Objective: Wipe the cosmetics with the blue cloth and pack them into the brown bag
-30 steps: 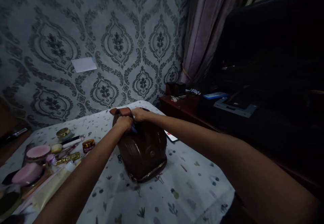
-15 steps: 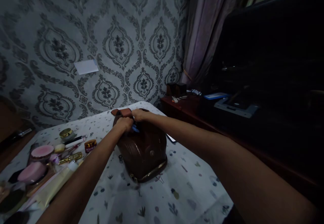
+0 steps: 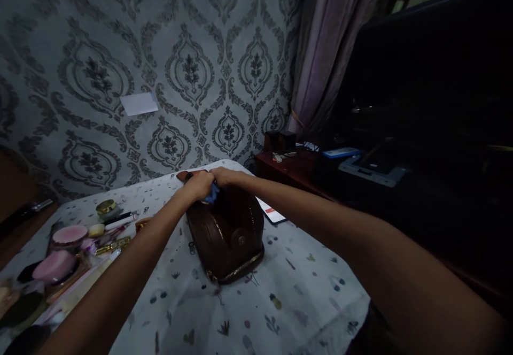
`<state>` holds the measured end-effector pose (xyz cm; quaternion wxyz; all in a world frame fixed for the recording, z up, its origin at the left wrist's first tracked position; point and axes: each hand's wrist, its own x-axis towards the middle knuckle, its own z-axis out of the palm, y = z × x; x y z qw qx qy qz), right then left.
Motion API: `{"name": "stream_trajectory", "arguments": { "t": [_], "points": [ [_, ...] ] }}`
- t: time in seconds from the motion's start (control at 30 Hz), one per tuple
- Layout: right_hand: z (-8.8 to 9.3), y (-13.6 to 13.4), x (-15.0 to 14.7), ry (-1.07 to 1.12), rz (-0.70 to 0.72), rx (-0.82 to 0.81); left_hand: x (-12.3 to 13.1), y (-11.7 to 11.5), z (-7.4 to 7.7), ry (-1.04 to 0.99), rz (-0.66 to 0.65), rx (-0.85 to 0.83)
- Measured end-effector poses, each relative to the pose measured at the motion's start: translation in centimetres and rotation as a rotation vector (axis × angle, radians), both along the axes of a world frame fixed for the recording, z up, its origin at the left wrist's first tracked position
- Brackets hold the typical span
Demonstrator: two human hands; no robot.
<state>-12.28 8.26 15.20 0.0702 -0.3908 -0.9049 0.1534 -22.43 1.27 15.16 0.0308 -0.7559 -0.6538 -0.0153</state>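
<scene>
A dark brown, leather-look bag with rounded sides (image 3: 230,251) stands on a table covered by a white cloth printed with small plants and fruit (image 3: 296,301), and a gold-toned zip runs along its near lower edge. Both hands meet at the top of the bag, close together. The left hand (image 3: 199,185) is bent over the opening, with a bright blue, crumpled-looking piece (image 3: 212,194) showing right under its fingers; I cannot tell whether the fingers are clenched on that piece or on the bag's edge. The right hand (image 3: 223,177) is at the far rim, just beside the left one, and its fingertips are hidden, so I cannot tell what it grasps. A reddish-brown strap end (image 3: 182,175) pokes out beyond the left hand.

Just right of the bag, partly behind the right forearm, lies a flat, dark-edged slab with a white and red face (image 3: 276,215). On the left side of the cloth spreads a group of cosmetics: a squat jar with a gold lid (image 3: 106,209), a round pink-topped item (image 3: 70,234), a domed pink piece (image 3: 55,267) and a slim gold tube (image 3: 113,246). The left forearm passes in front of some of them. Behind rises a wall with grey damask wallpaper (image 3: 224,71), bearing a small white card (image 3: 139,103)
</scene>
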Motion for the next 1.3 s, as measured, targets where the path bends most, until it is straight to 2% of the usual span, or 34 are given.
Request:
{"name": "stream_trajectory", "arguments": {
  "t": [0.1,0.17,0.23,0.3,0.33,0.4,0.43,0.5,0.57,0.63,0.7,0.8,0.83,0.93,1.07,1.2,1.3],
  "points": [
    [1.9,-1.3,0.8,-0.079,0.035,0.048,-1.2,-2.1,1.4,-0.083,-0.011,0.173],
    [3.0,-2.7,1.6,-0.077,0.056,0.11,-2.7,-4.0,1.7,-0.197,-0.007,0.305],
    [3.8,-4.6,2.3,-0.035,0.067,0.186,-5.0,-6.0,1.4,-0.425,-0.009,0.464],
    [3.9,-7.3,2.9,0.038,0.079,0.262,-7.9,-8.0,0.2,-0.583,0.047,0.568],
    [3.7,-8.9,3.1,0.094,0.098,0.305,-9.5,-9.1,-0.6,-0.622,0.103,0.596],
    [2.5,-12.3,3.4,0.345,0.266,0.397,-12.5,-11.2,-2.6,-0.674,0.249,0.634],
    [1.6,-14.0,3.3,0.443,0.377,0.389,-13.7,-12.3,-3.6,-0.701,0.318,0.64],
    [-0.7,-17.3,2.8,0.527,0.569,0.298,-15.5,-14.5,-5.7,-0.729,0.415,0.637],
    [-3.6,-19.6,1.6,0.49,0.622,0.178,-16.1,-16.4,-7.7,-0.723,0.446,0.625],
    [-6.6,-20.6,-0.3,0.476,0.562,0.034,-15.8,-17.8,-9.2,-0.71,0.436,0.603],
    [-9.4,-20.6,-2.6,0.494,0.447,-0.093,-15.0,-18.7,-10.3,-0.694,0.409,0.594],
    [-12.3,-19.5,-6.1,0.548,0.184,-0.249,-13.6,-19.1,-11.2,-0.608,0.36,0.558],
    [-12.9,-19.2,-7.1,0.563,0.143,-0.26,-13.1,-19.1,-11.4,-0.547,0.349,0.527],
    [-14.2,-18.8,-9.0,0.607,0.091,-0.274,-11.6,-19.1,-11.7,-0.312,0.35,0.403],
    [-15.1,-18.7,-10.0,0.682,0.061,-0.309,-10.2,-19.5,-11.6,-0.1,0.37,0.294],
    [-15.6,-17.4,-11.1,0.743,-0.058,-0.383,-10.3,-20.2,-10.9,-0.039,0.401,0.281],
    [-15.4,-15.9,-13.2,0.752,-0.166,-0.428,-10.6,-20.6,-10.6,-0.037,0.382,0.278]
  ]
}}
